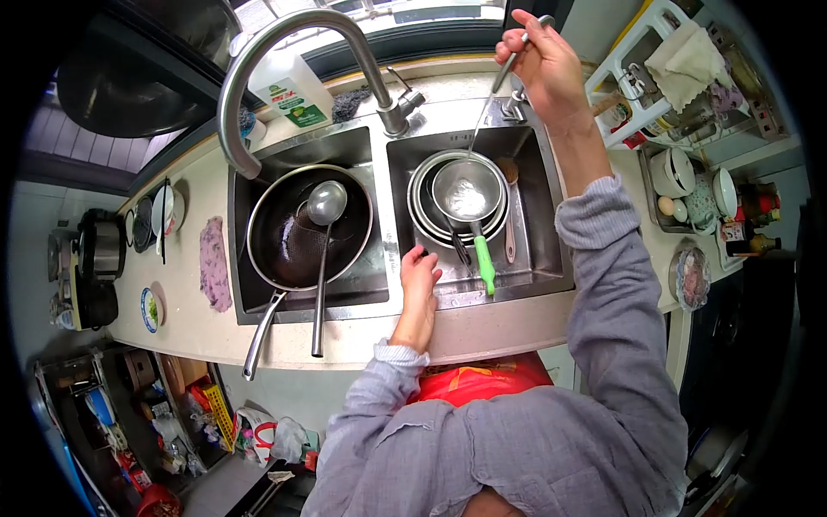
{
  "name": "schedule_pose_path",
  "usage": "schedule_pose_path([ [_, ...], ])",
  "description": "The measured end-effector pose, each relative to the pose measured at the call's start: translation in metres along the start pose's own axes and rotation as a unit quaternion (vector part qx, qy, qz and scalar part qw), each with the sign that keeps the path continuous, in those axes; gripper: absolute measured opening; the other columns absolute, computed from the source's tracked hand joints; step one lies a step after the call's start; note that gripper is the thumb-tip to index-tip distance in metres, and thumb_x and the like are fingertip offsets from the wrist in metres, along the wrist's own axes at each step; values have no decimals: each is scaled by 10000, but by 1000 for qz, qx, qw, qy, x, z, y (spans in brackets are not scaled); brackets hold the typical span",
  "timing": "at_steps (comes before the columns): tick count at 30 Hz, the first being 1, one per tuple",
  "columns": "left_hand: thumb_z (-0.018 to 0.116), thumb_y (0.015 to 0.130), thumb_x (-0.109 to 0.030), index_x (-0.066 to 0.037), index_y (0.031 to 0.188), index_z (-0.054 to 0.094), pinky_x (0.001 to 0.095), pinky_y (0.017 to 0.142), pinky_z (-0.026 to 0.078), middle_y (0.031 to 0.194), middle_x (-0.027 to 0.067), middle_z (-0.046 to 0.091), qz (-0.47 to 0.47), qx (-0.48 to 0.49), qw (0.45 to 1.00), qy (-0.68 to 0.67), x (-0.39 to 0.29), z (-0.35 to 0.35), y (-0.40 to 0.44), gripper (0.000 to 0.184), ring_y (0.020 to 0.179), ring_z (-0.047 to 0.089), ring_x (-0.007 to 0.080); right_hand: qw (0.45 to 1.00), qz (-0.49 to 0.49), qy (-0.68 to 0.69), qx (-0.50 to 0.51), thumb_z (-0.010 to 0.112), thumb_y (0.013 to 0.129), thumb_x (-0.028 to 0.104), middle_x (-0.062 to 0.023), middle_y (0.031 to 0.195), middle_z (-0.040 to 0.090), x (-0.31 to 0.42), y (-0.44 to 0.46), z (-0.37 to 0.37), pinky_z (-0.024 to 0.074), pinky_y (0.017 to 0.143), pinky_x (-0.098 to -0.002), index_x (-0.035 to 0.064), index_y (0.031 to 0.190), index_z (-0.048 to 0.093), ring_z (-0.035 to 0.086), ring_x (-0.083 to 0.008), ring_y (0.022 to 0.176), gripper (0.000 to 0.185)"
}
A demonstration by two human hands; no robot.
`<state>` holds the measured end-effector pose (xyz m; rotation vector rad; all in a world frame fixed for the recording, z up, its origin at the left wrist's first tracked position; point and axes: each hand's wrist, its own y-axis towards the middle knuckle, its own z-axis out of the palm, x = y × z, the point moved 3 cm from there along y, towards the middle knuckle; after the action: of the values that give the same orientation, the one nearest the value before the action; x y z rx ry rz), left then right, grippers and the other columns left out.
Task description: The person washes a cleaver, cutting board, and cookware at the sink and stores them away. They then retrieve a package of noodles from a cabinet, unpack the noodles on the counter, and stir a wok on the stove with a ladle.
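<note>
My right hand (547, 69) is raised at the back right of the sink, fingers closed around the thin curved metal spout (506, 69) of a small tap. A narrow stream of water falls from the spout into the right basin (538, 250). Beneath it, a round metal scoop with a green handle (485, 263) rests on nested metal bowls (419, 202). My left hand (418, 289) hovers by the front of that basin, left of the green handle, fingers slightly curled and apart. In the left basin, a dark frying pan (280, 250) has a metal ladle (320, 280) lying across it.
A large gooseneck faucet (297, 19) arches over the left basin. Behind stands a white detergent bottle (293, 90). A purple cloth (215, 263) and a small patterned bowl (151, 308) lie on the left counter. On the right are a white rack (624, 82) and a wrapped bowl (692, 280).
</note>
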<state>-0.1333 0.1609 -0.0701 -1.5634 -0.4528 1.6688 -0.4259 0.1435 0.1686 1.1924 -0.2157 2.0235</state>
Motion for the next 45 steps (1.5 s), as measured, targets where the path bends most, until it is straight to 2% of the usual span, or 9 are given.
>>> schedule_pose_path([
  [8, 570, 782, -16, -10, 1160, 432, 253, 707, 489, 1011, 54, 484, 120, 11, 992, -29, -35, -61, -64, 402, 869, 555, 157, 995, 50, 35, 80, 366, 942, 242, -73, 793, 517, -3, 2, -28, 426, 766, -362, -28, 1207, 412, 483, -204, 753, 381],
  [11, 572, 794, -16, -8, 1129, 471, 237, 712, 484, 1049, 71, 493, 211, -18, 977, -31, -63, -101, -81, 351, 904, 562, 161, 997, 42, -46, -56, 479, 883, 235, -152, 1072, 568, 6, -20, -14, 414, 803, -311, 5, 1212, 400, 561, -194, 962, 409],
  [15, 579, 807, -34, -3, 1106, 500, 214, 689, 463, 980, 60, 542, 319, -122, 940, -22, -104, -170, -93, 311, 849, 547, 118, 956, -110, -167, -215, 485, 876, 209, -84, 907, 586, -3, -101, 0, 410, 714, -265, 4, 1072, 496, 551, -135, 808, 284],
  [19, 547, 820, -26, 27, 1110, 502, 227, 830, 415, 1039, 86, 541, 376, -186, 901, 112, -124, -260, -69, 298, 952, 516, 133, 958, 143, -227, 105, 532, 832, 149, -31, 812, 564, -135, -217, 83, 434, 552, -218, 31, 1069, 534, 526, -90, 614, 265],
  [24, 583, 776, -113, -16, 1032, 570, 330, 819, 423, 1003, 90, 583, 383, -247, 789, 412, -159, -324, -89, 274, 895, 560, 216, 795, 471, -278, 263, 480, 877, 334, -86, 869, 585, -228, -292, 198, 474, 529, -264, 156, 1340, 320, 571, -127, 588, 521],
  [27, 596, 774, -119, -7, 1033, 567, 329, 783, 444, 972, 111, 600, 340, -197, 798, 457, -147, -374, -82, 284, 864, 576, 210, 803, 477, -277, 225, 536, 837, 326, -74, 829, 546, -270, -305, 229, 461, 466, -265, 139, 1293, 361, 559, -132, 540, 524],
  [32, 559, 837, -115, 2, 1134, 472, 190, 447, 459, 841, 81, 604, 54, 19, 983, 177, -137, -398, -68, 331, 515, 562, 101, 837, 413, -334, 132, 597, 790, 245, -52, 773, 522, -316, -314, 262, 442, 421, -251, 109, 1156, 449, 556, -119, 539, 417],
  [39, 538, 834, -104, 21, 1166, 453, 237, 405, 500, 838, 125, 608, -75, 164, 983, 24, -143, -406, -51, 365, 508, 601, 174, 900, 355, -251, -22, 564, 666, 38, -31, 684, 465, -334, -302, 237, 353, 409, -240, 60, 1053, 443, 436, -96, 492, 406],
  [45, 441, 860, -246, 42, 1169, 457, 222, 402, 488, 817, 96, 611, -164, 352, 889, -243, -119, -391, -26, 423, 513, 579, 169, 758, 290, -584, 32, 545, 660, 79, -183, 905, 541, -247, -303, 182, 429, 757, -368, 26, 1253, 360, 539, -318, 845, 624],
])
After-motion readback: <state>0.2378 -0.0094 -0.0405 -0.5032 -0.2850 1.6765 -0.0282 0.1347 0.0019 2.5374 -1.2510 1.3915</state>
